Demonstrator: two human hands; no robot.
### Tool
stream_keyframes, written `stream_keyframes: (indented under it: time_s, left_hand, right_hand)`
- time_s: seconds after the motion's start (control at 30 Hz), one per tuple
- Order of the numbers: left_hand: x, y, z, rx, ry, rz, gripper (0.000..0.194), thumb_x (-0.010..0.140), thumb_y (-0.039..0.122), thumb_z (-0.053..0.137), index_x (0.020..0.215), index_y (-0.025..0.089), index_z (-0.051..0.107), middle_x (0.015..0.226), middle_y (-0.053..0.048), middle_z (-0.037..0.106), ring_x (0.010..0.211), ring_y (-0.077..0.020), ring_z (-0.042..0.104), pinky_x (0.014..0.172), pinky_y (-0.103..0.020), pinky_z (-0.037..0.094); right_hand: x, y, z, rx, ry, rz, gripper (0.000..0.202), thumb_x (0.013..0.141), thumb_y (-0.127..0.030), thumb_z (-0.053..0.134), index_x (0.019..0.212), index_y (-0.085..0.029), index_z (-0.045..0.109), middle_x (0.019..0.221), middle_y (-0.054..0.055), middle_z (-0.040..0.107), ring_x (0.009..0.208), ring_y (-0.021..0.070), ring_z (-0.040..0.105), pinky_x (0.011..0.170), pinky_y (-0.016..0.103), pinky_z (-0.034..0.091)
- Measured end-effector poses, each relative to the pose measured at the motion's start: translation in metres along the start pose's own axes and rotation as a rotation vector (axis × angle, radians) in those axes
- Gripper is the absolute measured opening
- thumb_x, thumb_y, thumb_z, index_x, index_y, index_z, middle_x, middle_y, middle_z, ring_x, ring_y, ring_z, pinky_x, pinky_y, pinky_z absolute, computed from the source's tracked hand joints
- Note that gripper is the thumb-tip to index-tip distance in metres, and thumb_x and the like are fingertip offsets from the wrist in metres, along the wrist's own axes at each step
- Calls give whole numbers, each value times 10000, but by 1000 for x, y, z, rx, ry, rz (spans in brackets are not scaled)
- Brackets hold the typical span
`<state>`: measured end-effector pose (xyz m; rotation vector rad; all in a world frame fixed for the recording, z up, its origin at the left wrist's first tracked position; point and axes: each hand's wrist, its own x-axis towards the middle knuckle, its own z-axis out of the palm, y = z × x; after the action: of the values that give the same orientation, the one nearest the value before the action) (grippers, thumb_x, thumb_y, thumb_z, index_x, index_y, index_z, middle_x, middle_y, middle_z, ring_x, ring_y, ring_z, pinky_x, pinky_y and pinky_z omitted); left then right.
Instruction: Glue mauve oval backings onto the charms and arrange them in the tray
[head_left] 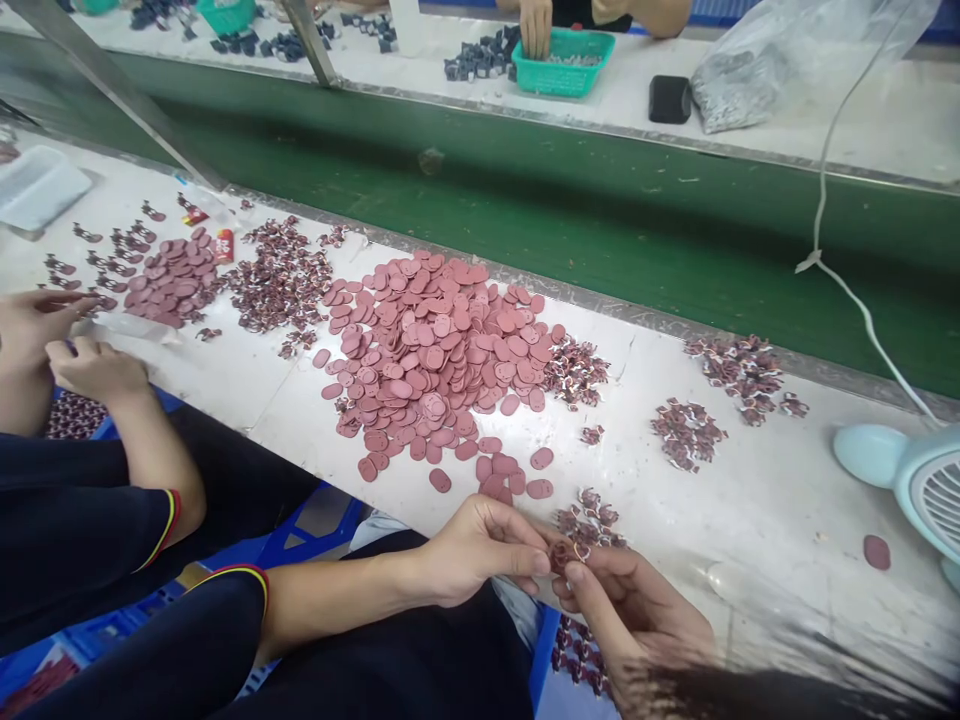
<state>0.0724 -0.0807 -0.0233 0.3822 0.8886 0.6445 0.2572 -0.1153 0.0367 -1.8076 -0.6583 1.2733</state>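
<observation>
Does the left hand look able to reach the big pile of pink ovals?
Probably yes: the big pile lies just past the left hand with nothing standing between, though its fingers would first need to release the small brown piece.

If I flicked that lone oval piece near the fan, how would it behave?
The oval piece looks thin and flat, so it would probably slide rather than roll. It lies low on the table, so tipping over seems unlikely.
</observation>
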Motion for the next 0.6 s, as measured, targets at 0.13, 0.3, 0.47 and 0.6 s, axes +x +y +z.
stream_keyframes:
  time_s: [0.13, 0.3, 0.47, 0.6]
  left_hand:
    - [-1, -2, 1, -13, 8, 6, 662, 598, 686, 1283, 806, 149, 957, 1132, -202, 997, 823, -226, 892, 730, -303, 718]
    - [-2, -1, 3, -9, 6, 13, 649, 596, 676, 1282, 794, 150, 957, 1089, -193, 995, 780, -210, 877, 692, -288, 697]
    - [0, 1, 8, 45, 3, 36, 636, 633, 729, 1255, 819, 185, 984, 1192, -183, 1002, 818, -210, 896, 739, -300, 728]
    - [9, 11, 1, 208, -40, 152, 607, 766, 744, 1192, 1040, 221, 1051, 1642, -216, 903, 1090, -304, 967, 777, -337, 767]
  right_hand:
    - [-7, -4, 9, 123, 56, 54, 437, 605, -724, 1170, 798, -405, 943, 741, -18, 916, 649, 217, 872, 693, 294, 779]
    - [-13, -1, 11, 175, 48, 40, 427, 641, -686, 1184, 806, -383, 933, 708, -33, 883, 657, 198, 881, 695, 240, 759]
    - [-1, 21, 4, 201, 67, -4, 419, 683, -634, 1192, 894, -346, 972, 737, 0, 898, 644, 220, 865, 687, 320, 800]
    - [16, 49, -6, 278, 115, -95, 397, 684, -557, 1206, 926, -329, 988, 784, 34, 939, 600, 234, 856, 614, 339, 781]
